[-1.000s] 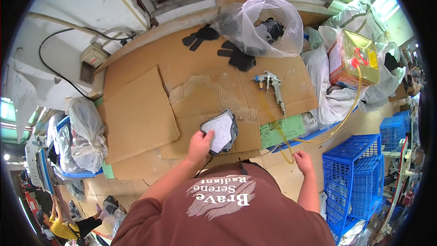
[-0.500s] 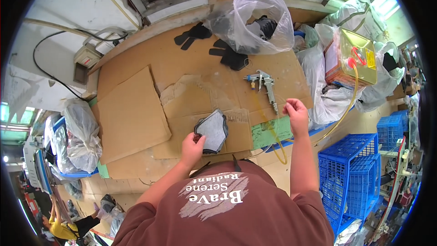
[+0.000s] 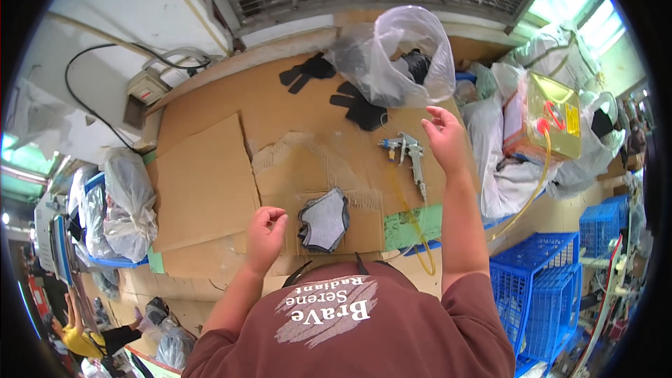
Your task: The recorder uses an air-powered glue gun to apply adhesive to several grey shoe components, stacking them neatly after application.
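Observation:
A small stack of dark-edged, light grey cut pieces (image 3: pixel 325 220) lies on the cardboard close in front of me. Just left of it hovers my left hand (image 3: pixel 266 238), empty, its fingers bent and thumb apart. My right hand (image 3: pixel 445 138) reaches forward with loosely parted fingers and holds nothing. Beside it a silver spray gun (image 3: pixel 413 157) with a blue front end rests on the cardboard. Beyond that lie black flat cut pieces (image 3: pixel 364 110), and another black group (image 3: pixel 306 72) is farther left. A clear plastic bag (image 3: pixel 437 42) stands open at the back with dark pieces inside.
Cardboard sheets (image 3: pixel 203 189) cover the table. At right, a metal can (image 3: pixel 560 143) with a red cap feeds a yellow hose (image 3: pixel 537 192). Blue crates (image 3: pixel 532 259) stand low at right; bagged goods (image 3: pixel 131 213) sit at left. Someone in yellow (image 3: pixel 80 341) is far left.
My left hand has let go of the grey stack and drawn left. My right hand has moved forward, past the spray gun toward the plastic bag, its fingers opening. The view has shifted slightly.

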A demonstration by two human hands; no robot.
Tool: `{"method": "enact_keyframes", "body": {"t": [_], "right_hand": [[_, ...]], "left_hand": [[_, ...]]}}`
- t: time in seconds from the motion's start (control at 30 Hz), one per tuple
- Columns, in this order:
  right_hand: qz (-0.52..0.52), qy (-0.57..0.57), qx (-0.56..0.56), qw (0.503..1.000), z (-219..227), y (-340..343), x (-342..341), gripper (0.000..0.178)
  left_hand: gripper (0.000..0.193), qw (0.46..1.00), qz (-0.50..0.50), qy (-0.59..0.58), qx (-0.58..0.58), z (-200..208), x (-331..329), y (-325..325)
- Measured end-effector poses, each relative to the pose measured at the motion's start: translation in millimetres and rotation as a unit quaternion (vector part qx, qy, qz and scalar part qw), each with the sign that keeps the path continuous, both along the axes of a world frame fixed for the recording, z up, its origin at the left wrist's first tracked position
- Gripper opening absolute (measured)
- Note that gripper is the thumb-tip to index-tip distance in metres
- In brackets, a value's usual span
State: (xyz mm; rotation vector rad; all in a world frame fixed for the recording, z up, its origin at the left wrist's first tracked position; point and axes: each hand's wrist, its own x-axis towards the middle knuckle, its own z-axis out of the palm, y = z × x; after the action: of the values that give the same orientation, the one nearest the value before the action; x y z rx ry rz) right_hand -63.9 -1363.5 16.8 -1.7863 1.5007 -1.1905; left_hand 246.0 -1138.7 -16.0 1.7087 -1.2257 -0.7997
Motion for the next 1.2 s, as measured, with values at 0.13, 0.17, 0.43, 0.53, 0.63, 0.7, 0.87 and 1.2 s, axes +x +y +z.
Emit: {"method": "enact_keyframes", "body": {"t": [0.13, 0.17, 0.43, 0.53, 0.63, 0.7, 0.87, 1.2], "right_hand": [[0.228, -0.252, -0.023, 0.94, 99, 55, 34, 0.016], [0.262, -0.278, -0.095, 0.919, 118, 65, 36, 0.014], [0.58, -0.382, -0.443, 0.567, 235, 118, 62, 0.02], [0.64, -0.267, -0.448, 0.564, 244, 140, 72, 0.008], [0.686, -0.273, -0.429, 0.52, 254, 163, 77, 0.011], [0.721, -0.284, -0.391, 0.497, 255, 169, 78, 0.015], [0.735, -0.271, -0.389, 0.485, 258, 174, 85, 0.019], [0.213, -0.41, -0.587, 0.664, 235, 205, 127, 0.019]], "left_hand": [[0.007, 0.979, -0.1, 0.066, -0.165, 115, 14, -20], [0.008, 0.966, -0.118, 0.067, -0.221, 144, 16, -26], [0.015, 0.621, -0.589, 0.081, -0.51, 290, -15, -35], [0.014, 0.625, -0.577, 0.08, -0.52, 284, -16, -10], [0.013, 0.565, -0.594, 0.18, -0.543, 285, -31, -6], [0.013, 0.521, -0.642, 0.245, -0.506, 288, -38, -5], [0.013, 0.543, -0.613, 0.183, -0.544, 292, -30, 5], [0.013, 0.692, -0.283, 0.146, -0.648, 280, -19, 32]]}}
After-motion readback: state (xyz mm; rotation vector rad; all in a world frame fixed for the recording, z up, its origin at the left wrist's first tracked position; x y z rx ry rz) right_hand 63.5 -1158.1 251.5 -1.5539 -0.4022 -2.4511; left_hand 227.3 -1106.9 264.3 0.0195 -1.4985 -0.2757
